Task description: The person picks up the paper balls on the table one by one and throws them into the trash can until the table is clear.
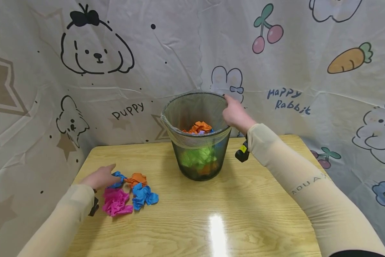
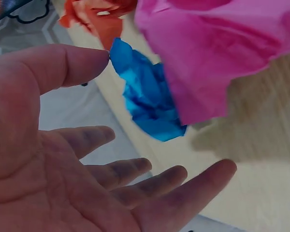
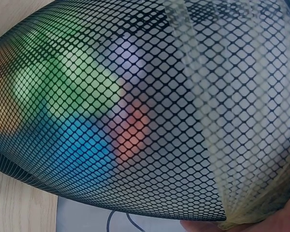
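Observation:
A black mesh wastebasket (image 1: pixel 222 151) with a clear plastic liner stands at the back of the table. My right hand (image 1: pixel 235 113) grips its right rim; in the right wrist view only part of that hand shows at the rim, over the liner. At the left, my left hand (image 1: pixel 101 177) reaches over a crumpled blue paper (image 2: pixel 147 94). Its thumb tip is right at the paper's edge, and the other fingers are spread around it. Close by lie a pink crumpled paper (image 1: pixel 116 202), an orange one (image 1: pixel 137 179) and a second blue one (image 1: pixel 143 196).
Orange paper (image 1: pixel 198 127) and green paper (image 1: pixel 197 157) lie inside the wastebasket among other colours. Behind the wooden table (image 1: pixel 179 221) hangs a printed cloth (image 1: pixel 179 46) with cartoon drawings.

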`<state>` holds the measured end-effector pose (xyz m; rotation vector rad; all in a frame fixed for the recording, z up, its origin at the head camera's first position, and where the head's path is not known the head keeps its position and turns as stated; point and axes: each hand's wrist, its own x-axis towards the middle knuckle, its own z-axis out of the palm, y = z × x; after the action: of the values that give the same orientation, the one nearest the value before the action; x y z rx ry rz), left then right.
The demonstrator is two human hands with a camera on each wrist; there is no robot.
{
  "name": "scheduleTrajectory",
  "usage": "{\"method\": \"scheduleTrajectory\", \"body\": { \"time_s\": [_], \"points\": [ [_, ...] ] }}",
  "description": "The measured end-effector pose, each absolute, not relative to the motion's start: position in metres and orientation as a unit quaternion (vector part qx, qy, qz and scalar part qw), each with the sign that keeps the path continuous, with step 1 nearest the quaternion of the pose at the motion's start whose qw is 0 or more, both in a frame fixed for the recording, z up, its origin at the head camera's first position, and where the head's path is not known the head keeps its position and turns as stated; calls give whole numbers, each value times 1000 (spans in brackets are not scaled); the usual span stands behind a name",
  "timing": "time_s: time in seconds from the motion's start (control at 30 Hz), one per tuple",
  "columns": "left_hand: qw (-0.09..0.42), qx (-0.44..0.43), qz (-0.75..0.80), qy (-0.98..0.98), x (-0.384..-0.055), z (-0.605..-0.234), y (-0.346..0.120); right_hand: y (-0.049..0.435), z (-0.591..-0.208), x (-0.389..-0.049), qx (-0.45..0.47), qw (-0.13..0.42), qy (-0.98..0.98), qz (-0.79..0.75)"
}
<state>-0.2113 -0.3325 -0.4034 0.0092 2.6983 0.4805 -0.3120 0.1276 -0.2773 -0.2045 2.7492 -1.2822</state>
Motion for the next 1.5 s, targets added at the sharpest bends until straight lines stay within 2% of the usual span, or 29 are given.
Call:
{"method": "scheduleTrajectory", "body": {
  "time_s": [0.3,0.57,0.93,1.5],
  "points": [
    [222,-27,206,953,-210,-419,-330,127,-277,-312,-61,49,905,-418],
    [188,2,167,968,-212,-425,-325,127,-277,-312,-58,46,907,-415],
    [187,4,181,966,-216,-436,-325,128,-277,-311,-61,48,905,-419],
    [151,10,198,969,-215,-428,-320,129,-278,-312,-64,50,903,-423]
  ]
}}
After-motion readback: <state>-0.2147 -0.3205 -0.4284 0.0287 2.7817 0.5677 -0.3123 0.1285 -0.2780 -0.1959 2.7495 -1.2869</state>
